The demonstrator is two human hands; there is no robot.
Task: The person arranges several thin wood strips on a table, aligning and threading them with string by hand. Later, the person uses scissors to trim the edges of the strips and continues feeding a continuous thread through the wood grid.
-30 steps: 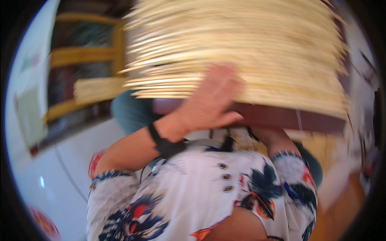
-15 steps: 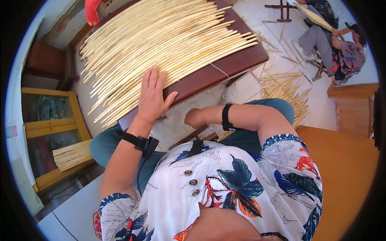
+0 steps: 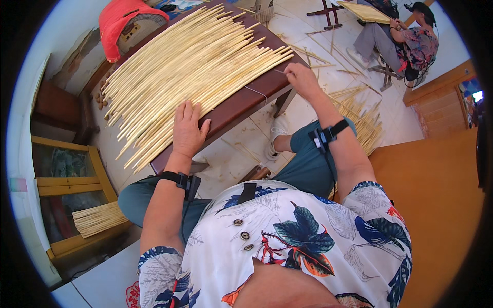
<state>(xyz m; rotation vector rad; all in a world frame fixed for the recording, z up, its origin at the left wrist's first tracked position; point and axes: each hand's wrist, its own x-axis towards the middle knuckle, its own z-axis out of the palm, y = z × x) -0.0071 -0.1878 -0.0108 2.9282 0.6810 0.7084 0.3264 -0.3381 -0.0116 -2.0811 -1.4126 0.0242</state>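
A layer of pale, peeled plant stalks (image 3: 179, 66) lies side by side across a dark red-brown table (image 3: 231, 120). My left hand (image 3: 189, 128) rests flat on the nearest stalks, fingers stretched and thumb over the table's front edge. At the table's right end, my right hand (image 3: 302, 80) is closed in a pinch beside the stalk tips. A thin pale strand (image 3: 279, 71) shows at its fingertips; its full length cannot be made out. A white cord (image 3: 256, 92) hangs over the front edge between my hands.
More stalks (image 3: 362, 115) are heaped on the floor at right, and a bundle (image 3: 100, 218) lies by the wooden-framed cabinet (image 3: 67, 182). Red cloth (image 3: 120, 25) drapes something behind the table. Another person (image 3: 416, 43) sits at far right with a flat panel (image 3: 364, 11).
My right hand has risen from beside my lap to the table's right end and closed in a pinch. The left hand stays on the stalks. The view has shifted slightly.
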